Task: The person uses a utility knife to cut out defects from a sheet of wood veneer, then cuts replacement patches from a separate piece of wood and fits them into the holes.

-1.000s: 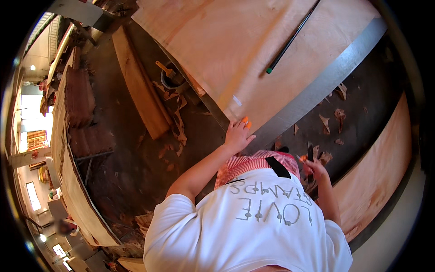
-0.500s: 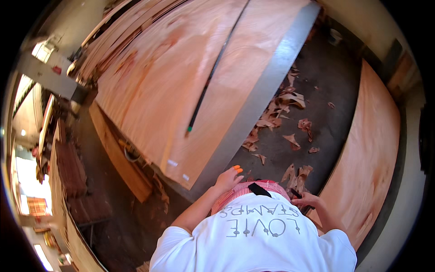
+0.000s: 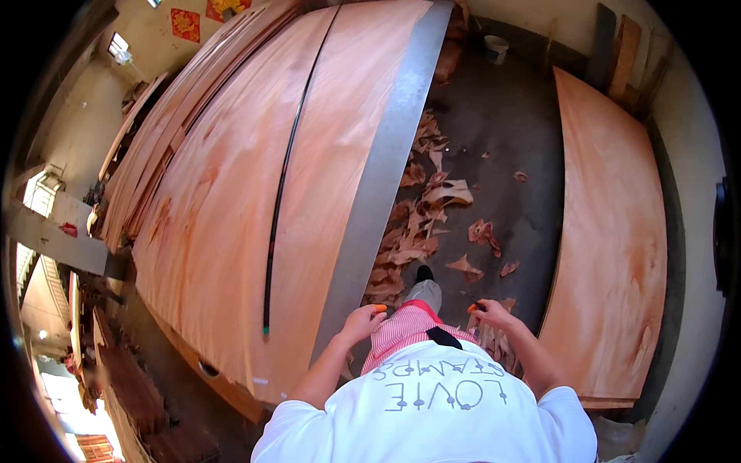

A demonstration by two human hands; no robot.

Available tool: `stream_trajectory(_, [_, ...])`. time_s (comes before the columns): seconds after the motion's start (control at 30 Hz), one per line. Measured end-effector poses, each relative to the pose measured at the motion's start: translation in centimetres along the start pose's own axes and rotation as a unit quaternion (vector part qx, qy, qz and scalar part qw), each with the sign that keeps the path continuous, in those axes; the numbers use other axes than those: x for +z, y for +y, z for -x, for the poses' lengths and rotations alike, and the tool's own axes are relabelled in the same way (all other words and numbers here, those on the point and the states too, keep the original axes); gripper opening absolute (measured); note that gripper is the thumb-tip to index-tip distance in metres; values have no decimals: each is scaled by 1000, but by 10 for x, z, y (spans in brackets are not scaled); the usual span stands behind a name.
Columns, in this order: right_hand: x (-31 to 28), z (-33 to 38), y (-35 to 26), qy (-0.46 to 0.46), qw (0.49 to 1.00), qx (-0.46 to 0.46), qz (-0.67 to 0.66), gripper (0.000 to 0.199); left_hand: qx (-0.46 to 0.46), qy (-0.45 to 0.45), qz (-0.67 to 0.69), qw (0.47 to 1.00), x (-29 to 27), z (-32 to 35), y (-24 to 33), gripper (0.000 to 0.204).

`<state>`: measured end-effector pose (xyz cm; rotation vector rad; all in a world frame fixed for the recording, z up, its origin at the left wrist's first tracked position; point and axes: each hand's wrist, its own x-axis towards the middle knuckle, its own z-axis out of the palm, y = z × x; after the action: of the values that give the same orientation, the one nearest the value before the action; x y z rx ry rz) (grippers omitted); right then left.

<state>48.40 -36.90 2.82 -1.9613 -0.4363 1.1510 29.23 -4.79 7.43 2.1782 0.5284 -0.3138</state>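
My left hand (image 3: 361, 321) hangs beside the metal-edged side of a broad veneer-covered table, with orange covers on its fingertips. It holds nothing that I can see, and its fingers look loosely apart. At my right side, my right hand (image 3: 494, 313) is closed round a small dark tool (image 3: 475, 304), too small to tell its kind; orange shows on its fingers too. A large reddish wood veneer sheet (image 3: 239, 216) covers the table to my left. Along the sheet lies a long thin black rod (image 3: 279, 193) with a green tip. A grey metal strip (image 3: 378, 185) borders the table.
Torn veneer scraps (image 3: 409, 239) litter the dark floor (image 3: 517, 108) beside the table. On the right stands a stack of veneer sheets (image 3: 610, 255). A white bucket (image 3: 495, 49) sits by the far wall. Layered veneer sheets (image 3: 166, 131) line the table's far left.
I have moved forward along the aisle and the view has turned, so table and rod sit further left. My right hand has come out from my waist with the small dark tool.
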Motion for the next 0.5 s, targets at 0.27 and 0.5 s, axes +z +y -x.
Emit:
stream_trajectory(0.27, [-111, -96, -78, 5, 998, 65, 24, 21, 38, -18, 60, 997, -59, -214, 53, 32])
stream_trajectory(0.5, [-200, -216, -134, 183, 972, -22, 147, 40, 57, -60, 53, 995, -119, -361, 109, 32])
